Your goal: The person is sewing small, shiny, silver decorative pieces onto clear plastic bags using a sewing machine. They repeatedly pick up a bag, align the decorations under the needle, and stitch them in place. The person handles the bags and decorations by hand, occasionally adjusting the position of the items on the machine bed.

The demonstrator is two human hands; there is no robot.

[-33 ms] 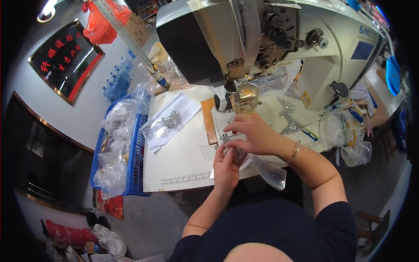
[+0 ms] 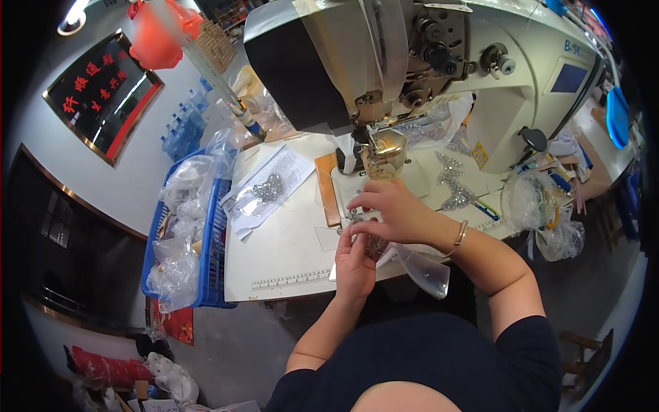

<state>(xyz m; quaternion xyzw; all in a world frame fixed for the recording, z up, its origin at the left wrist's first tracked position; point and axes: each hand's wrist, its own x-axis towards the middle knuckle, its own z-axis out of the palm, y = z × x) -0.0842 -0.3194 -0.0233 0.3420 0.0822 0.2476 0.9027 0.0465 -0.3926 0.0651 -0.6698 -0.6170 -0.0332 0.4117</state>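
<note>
In front of the sewing machine [image 2: 528, 82], my two hands meet over a small, glittering silver rhinestone trim [image 2: 375, 246]. My left hand [image 2: 355, 269] pinches it from below with its fingertips. From the right comes my right hand [image 2: 398, 214], thumb and bent fingers round the upper part of the same trim; they hide much of it. A clear plastic sheet [image 2: 424, 271] sticks out to the right beneath my hands, over the table's front edge. Just beyond my right fingers is the machine's needle area [image 2: 382, 147], lit by a small lamp.
More rhinestone trims [image 2: 453, 184] lie right of the needle, near a green-handled tool [image 2: 487, 208]. Another rhinestone cluster [image 2: 268, 187] rests on white paper [image 2: 241, 221] at left. A blue basket [image 2: 214, 275] of clear bags stands by the table's left edge. Plastic bags [image 2: 532, 199] lie at right.
</note>
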